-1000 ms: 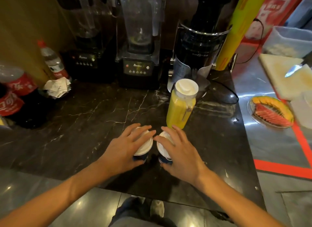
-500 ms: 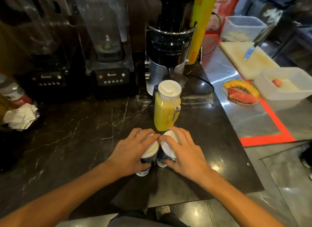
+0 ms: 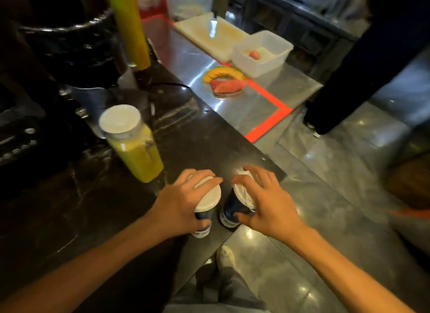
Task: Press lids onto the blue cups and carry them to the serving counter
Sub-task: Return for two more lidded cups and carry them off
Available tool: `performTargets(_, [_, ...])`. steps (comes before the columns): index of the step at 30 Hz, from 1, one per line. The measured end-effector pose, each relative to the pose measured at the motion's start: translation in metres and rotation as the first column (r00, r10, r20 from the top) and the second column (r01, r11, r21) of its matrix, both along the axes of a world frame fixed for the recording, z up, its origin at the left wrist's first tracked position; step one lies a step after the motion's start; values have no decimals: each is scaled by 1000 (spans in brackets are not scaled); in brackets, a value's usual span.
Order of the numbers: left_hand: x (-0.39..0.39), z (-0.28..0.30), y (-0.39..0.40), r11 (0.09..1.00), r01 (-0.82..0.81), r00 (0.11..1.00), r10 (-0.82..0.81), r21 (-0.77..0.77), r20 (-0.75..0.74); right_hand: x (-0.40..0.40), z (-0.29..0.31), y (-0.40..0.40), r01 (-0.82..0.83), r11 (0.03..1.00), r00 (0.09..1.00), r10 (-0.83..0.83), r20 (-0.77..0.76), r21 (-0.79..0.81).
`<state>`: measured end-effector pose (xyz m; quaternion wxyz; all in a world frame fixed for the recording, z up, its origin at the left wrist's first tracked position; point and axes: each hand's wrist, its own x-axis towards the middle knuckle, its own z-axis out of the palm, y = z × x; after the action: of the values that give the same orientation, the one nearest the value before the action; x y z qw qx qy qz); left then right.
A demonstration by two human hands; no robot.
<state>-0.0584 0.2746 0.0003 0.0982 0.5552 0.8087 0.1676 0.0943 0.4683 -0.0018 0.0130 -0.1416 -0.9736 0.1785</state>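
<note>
Your left hand (image 3: 179, 203) grips the left cup (image 3: 203, 216) from above, fingers curled over its white lid (image 3: 207, 194). Your right hand (image 3: 267, 203) grips the right cup (image 3: 230, 210) the same way, thumb on its side. Both cups stand just beside each other at the dark counter's (image 3: 93, 196) near corner, near a yellow juice bottle (image 3: 135, 145).
</note>
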Motion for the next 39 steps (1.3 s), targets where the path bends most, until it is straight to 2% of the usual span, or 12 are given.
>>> performTargets(3, [12,-1,32,992,104,993,-107,68,48,36,0,13,143,990,990,-143,8,-13])
performTargets(10, [59,-6,114,935,354,932,-353,10,81,123,-4,33,409,911,912,-410,1,-42])
performTargets(20, [159,-9,229,764,644,765,-643,-38,34,249,-14,73,670,739,741,-672,2,-68])
performTargets(29, [292,-6,330,524,846,527,-850,-105,8,382,-20,102,869,486,487,-873,-18,-92])
performTargets(39, [434,-12,399,270,959,269,-963,-88,-25,508,-24,95,980,163,159,-986,-45,-117])
